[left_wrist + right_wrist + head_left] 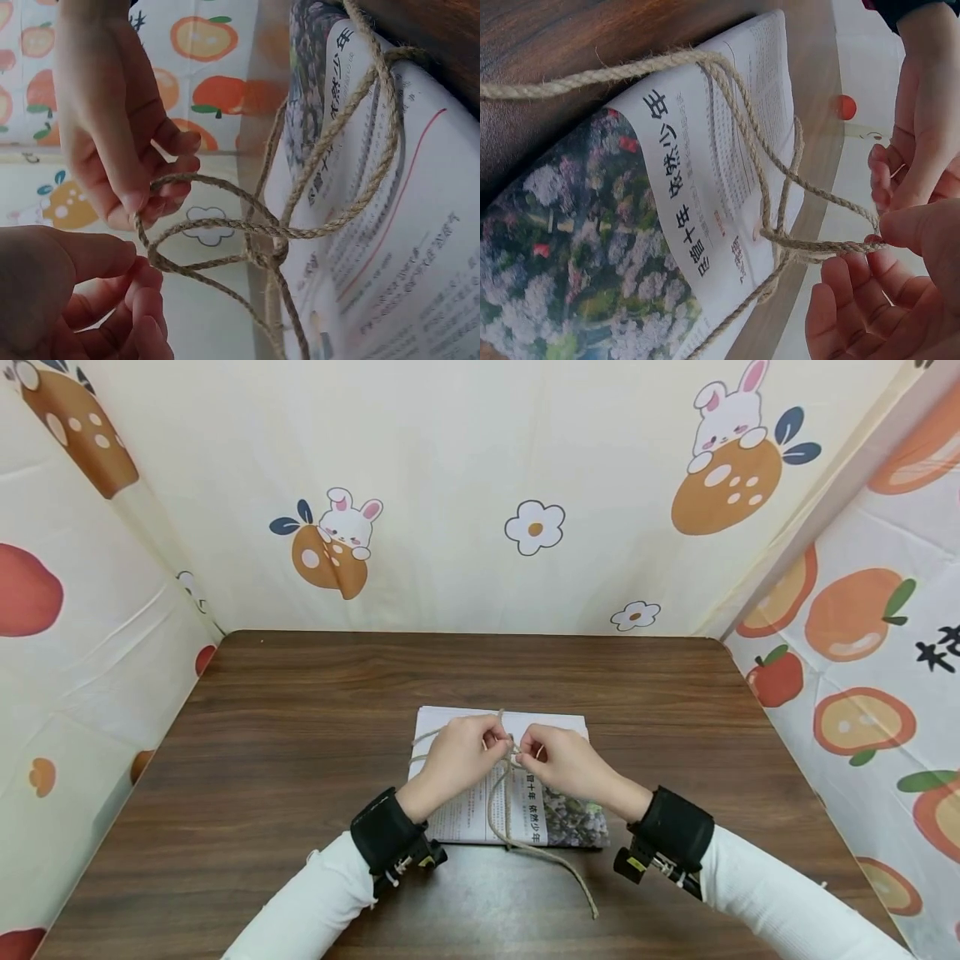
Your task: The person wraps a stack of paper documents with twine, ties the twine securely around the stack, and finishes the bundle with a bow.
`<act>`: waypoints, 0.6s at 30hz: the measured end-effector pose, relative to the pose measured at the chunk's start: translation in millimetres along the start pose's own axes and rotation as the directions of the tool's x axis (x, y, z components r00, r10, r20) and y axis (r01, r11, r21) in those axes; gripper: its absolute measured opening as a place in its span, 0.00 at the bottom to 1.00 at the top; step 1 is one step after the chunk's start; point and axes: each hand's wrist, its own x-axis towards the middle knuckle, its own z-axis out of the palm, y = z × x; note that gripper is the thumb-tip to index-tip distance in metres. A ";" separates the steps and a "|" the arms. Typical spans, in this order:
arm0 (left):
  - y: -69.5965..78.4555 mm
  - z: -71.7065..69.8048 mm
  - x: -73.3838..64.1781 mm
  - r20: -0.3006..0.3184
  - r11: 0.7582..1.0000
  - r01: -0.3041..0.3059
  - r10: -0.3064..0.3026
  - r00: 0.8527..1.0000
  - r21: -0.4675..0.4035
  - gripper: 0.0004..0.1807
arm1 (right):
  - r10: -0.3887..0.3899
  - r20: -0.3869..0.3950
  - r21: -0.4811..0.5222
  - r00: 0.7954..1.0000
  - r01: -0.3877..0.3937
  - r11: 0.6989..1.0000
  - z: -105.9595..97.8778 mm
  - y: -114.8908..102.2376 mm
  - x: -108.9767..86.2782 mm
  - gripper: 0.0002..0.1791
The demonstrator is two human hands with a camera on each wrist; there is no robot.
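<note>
A folded stack of newspaper (468, 814) with a flower photo on one side lies on the table, bound crosswise with twine (551, 856). Above its middle my left hand (457, 756) pinches a twine loop (225, 223) between thumb and fingertips. Close beside it, my right hand (562, 760) also pinches the twine with thumb and index finger, its other fingers loosely bent in the right wrist view. The fingertips of both hands nearly meet. Below them, the crossing strands (769, 234) sit at the paper's surface, and one loose tail trails over the front edge onto the table.
The brown wooden table (285, 760) spreads around the stack. Behind it stands a cream backdrop (450, 460) with rabbits and flowers; fruit-print cloth (862, 693) hangs at the right side. Black bands with small cameras (678, 831) are strapped round both wrists.
</note>
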 end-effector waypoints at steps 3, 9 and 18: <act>-5.4 2.1 -0.2 0.021 0.998 0.052 -0.051 0.998 -0.040 0.03 | -0.012 0.001 0.003 1.000 0.012 1.000 5.3 1.4 -0.7 0.05; -12.6 5.4 -1.0 0.092 0.984 0.112 -0.100 0.991 -0.138 0.07 | -0.049 0.031 0.003 0.998 0.049 0.999 13.8 4.2 -0.7 0.03; -16.9 8.7 -2.6 0.109 0.976 0.136 -0.119 0.987 -0.170 0.08 | -0.107 0.024 -0.022 0.994 0.108 0.994 19.5 2.3 0.3 0.04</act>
